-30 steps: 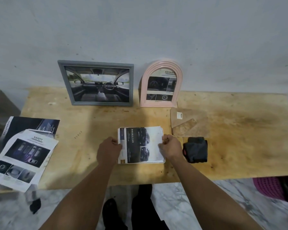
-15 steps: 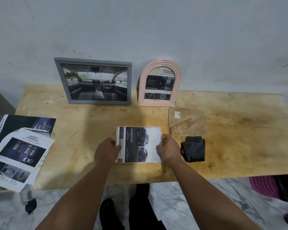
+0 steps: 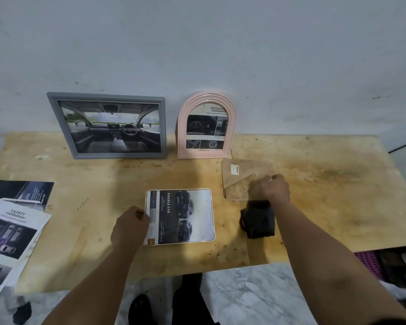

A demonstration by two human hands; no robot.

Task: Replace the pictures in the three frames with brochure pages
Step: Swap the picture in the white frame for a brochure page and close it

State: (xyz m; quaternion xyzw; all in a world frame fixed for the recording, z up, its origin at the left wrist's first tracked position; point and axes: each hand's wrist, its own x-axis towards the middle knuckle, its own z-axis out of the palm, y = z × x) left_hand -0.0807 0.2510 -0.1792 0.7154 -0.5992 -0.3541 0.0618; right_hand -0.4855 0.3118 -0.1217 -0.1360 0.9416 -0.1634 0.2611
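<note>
A white flat frame (image 3: pixel 180 216) lies face up on the wooden table (image 3: pixel 103 184) with a "DOUBLE CAB" brochure page in it. My left hand (image 3: pixel 130 227) pinches its left edge. My right hand (image 3: pixel 268 190) has reached right and grips the brown backing board (image 3: pixel 238 181), which carries a small barcode sticker. A grey rectangular frame (image 3: pixel 108 125) showing a car interior and a pink arched frame (image 3: pixel 206 126) with a brochure page both lean against the wall. Loose brochure pages (image 3: pixel 12 233) lie at the table's left edge.
A folded black cloth (image 3: pixel 258 221) lies just below my right hand. A purple basket (image 3: pixel 370 263) stands on the floor at right. My feet show under the table's front edge on the marble floor.
The page went from loose on the frame to lying flat in it. My right hand left the frame's right edge and moved right onto the brown backing board. My left hand stayed on the left edge.
</note>
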